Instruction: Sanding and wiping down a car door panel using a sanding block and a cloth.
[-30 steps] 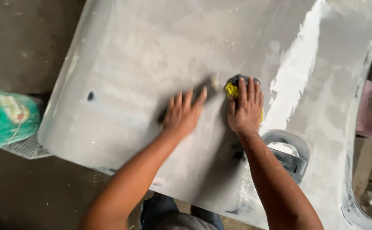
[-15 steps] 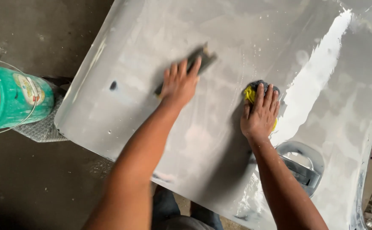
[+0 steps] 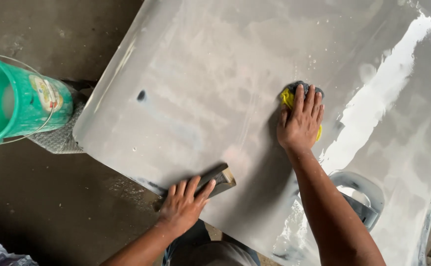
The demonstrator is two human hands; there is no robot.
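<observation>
A large grey car body panel (image 3: 210,88), wet and dull with sanding marks, fills most of the view. My left hand (image 3: 183,207) presses flat on a dark sanding block (image 3: 220,178) near the panel's near edge. My right hand (image 3: 300,123) rests palm-down on a yellow and dark sponge (image 3: 288,97) in the middle of the panel. A small dark spot (image 3: 141,95) marks the panel toward its left side.
A green plastic bucket (image 3: 13,106) with a wire handle stands on the concrete floor at the left, beside a grey mesh block (image 3: 60,138) under the panel's corner. A recessed opening (image 3: 361,197) sits in the panel's lower right. Bright wet glare runs along the right.
My left hand has slid the sanding block from the panel's middle back toward the near edge. My right hand has stayed on the sponge. The view has shifted, bringing the bucket further in.
</observation>
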